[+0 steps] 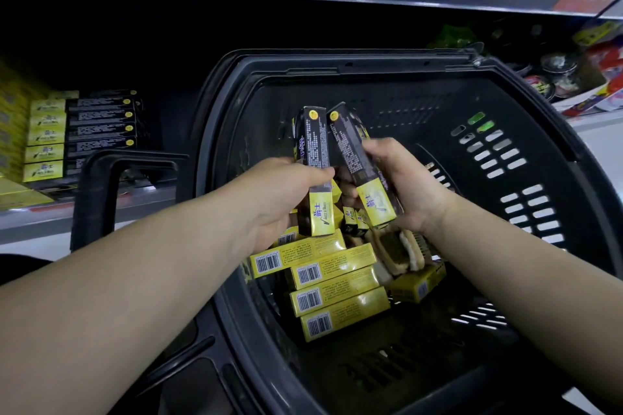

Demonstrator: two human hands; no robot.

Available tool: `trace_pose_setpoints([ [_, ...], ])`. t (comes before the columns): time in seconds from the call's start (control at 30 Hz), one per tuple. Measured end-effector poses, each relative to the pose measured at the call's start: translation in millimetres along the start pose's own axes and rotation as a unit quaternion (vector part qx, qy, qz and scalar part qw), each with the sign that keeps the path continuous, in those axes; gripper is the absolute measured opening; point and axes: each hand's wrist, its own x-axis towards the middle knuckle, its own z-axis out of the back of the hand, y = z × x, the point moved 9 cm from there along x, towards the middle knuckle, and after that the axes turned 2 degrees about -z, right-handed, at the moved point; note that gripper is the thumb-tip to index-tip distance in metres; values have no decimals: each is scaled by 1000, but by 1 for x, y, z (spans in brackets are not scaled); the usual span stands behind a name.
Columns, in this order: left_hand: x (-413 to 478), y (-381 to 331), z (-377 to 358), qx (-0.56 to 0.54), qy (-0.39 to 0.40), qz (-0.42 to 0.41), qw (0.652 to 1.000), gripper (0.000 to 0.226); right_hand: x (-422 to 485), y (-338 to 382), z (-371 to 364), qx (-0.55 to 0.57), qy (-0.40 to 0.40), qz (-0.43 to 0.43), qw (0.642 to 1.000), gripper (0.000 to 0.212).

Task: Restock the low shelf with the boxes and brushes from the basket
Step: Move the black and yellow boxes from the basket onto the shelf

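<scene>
left hand (273,200), right hand (408,186), boxes (317,145) gripped (perhaps several)

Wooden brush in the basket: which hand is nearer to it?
Right. The right hand, holding a box, is just above the brush. The left hand, holding a second box, is farther off to the left.

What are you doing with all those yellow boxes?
A person is restocking in a shop. The left hand grips one black-and-yellow box and the right hand grips a second box, both held over the basket. More yellow boxes and a brush lie in the basket. Matching stacked boxes sit on the low shelf to the left.
</scene>
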Motion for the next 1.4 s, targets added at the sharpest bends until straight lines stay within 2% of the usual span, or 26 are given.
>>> trace_pose_setpoints([
  [0.1, -1, -1, -1, -6, 7, 1, 1000, 14, 0, 1, 0, -4, -18, 9, 1000, 40],
  [0.2, -2, -1, -3, -25, 16, 3, 1000, 16, 2, -6, 8, -20, -92, -24, 995, 50],
  [0.27, -4, -2, -6, -36, 23, 1, 999, 17, 4, -8, 8, -94, -128, -27, 987, 52],
  [0.33, -5, -4, -7, -47, 25, -1, 999, 17, 3, -7, 6, -183, -166, -18, 969, 67],
  [0.37, -5, -4, -7, -48, 27, -3, 998, 20, 3, -6, 4, -220, -174, -7, 960, 70],
  [0.47, -4, -4, -8, -10, 41, -18, 999, 32, 1, 6, -8, -289, -172, 52, 940, 59],
  [0.53, -5, -4, -8, 8, 49, -25, 998, 31, 5, 5, -9, -310, -136, 30, 941, 72],
  [0.6, -3, -2, -3, 29, 28, -26, 999, 36, 11, 11, 13, -371, -151, 16, 916, 76],
  [0.63, -1, -1, 0, 38, 13, -26, 999, 39, 14, 19, 36, -408, -196, 20, 891, 68],
  [0.67, 0, -1, 3, 43, 2, -26, 999, 41, 14, 28, 63, -460, -257, 17, 850, 56],
  [0.73, 1, 0, 6, 48, -7, -24, 999, 41, 16, 36, 116, -589, -331, -33, 737, 40],
  [0.77, 1, 1, 6, 50, -7, -23, 998, 40, 19, 30, 137, -632, -331, -77, 697, 46],
  [0.8, 1, 1, 5, 52, -4, -24, 998, 36, 23, 19, 153, -653, -319, -119, 677, 55],
  [0.87, 0, 1, 4, 55, 2, -24, 998, 31, 32, -3, 169, -670, -286, -157, 667, 69],
  [0.93, 1, 1, 3, 55, 8, -23, 998, 33, 42, -15, 171, -716, -265, -153, 627, 73],
  [1.03, 1, 2, 2, 59, 14, -20, 998, 35, 51, -10, 165, -822, -271, -119, 486, 68],
  [1.1, 2, 3, 2, 62, 14, -17, 998, 44, 56, -10, 161, -855, -269, -87, 435, 61],
  [1.17, 2, 4, 1, 63, 20, -14, 998, 50, 56, -10, 161, -855, -278, -77, 431, 55],
  [1.3, 3, 4, -1, 62, 34, -20, 997, 49, 48, 5, 154, -836, -292, -46, 463, 49],
  [1.33, 3, 4, -2, 62, 33, -22, 997, 47, 45, 12, 147, -823, -294, -24, 485, 52],
  [1.37, 2, 3, -2, 62, 31, -24, 997, 46, 40, 22, 139, -793, -306, 5, 526, 51],
  [1.4, 1, 2, -2, 61, 30, -27, 997, 44, 33, 33, 132, -744, -324, 28, 584, 47],
])
